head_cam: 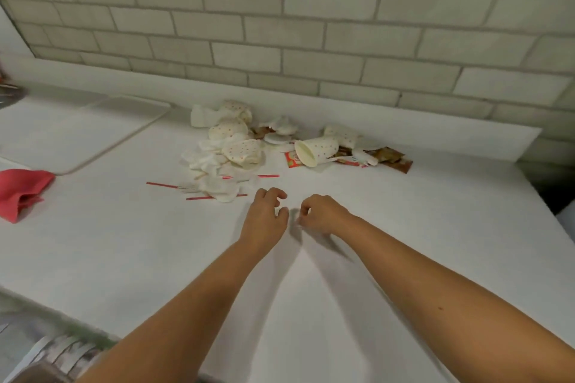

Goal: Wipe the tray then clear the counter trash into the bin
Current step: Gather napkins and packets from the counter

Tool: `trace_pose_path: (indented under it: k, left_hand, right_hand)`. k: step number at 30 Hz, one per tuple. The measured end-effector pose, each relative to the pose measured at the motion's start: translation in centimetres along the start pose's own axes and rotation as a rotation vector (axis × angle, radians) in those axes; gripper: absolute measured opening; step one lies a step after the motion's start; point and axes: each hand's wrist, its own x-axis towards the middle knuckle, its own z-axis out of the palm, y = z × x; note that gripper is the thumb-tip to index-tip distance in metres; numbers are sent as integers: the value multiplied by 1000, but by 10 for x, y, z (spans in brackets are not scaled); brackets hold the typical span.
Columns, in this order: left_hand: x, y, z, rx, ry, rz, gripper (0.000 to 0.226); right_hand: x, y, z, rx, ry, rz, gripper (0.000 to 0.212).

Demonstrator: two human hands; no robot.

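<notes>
A white tray (102, 146) lies flat at the far left of the white counter (404, 227). A crumpled red cloth (21, 191) rests just in front of it. A pile of trash sits by the back wall: crushed dotted paper cups (242, 151), a cup lying on its side (315, 151), napkins (217, 188), red stirrers (169, 186), a white plastic fork (354, 158) and brown sachets (390, 158). My left hand (264, 218) and right hand (322, 214) hover side by side just in front of the pile, fingers curled, holding nothing. No bin is in view.
A grey tiled wall with a low white upstand runs behind the counter. The counter's right end drops off near a dark gap (547, 183). At the lower left, the counter's front edge meets a patterned floor (59, 348).
</notes>
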Motion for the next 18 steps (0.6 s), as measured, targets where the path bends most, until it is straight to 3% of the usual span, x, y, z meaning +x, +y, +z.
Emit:
trace_pose_path:
  k: [9, 18]
  left_hand:
    - [51, 57, 70, 86, -125, 61, 29]
    - [102, 87, 106, 222, -112, 177, 33]
  right_hand:
    - [41, 111, -51, -62, 195, 100, 30]
    - [98, 148, -88, -81, 420, -57, 57]
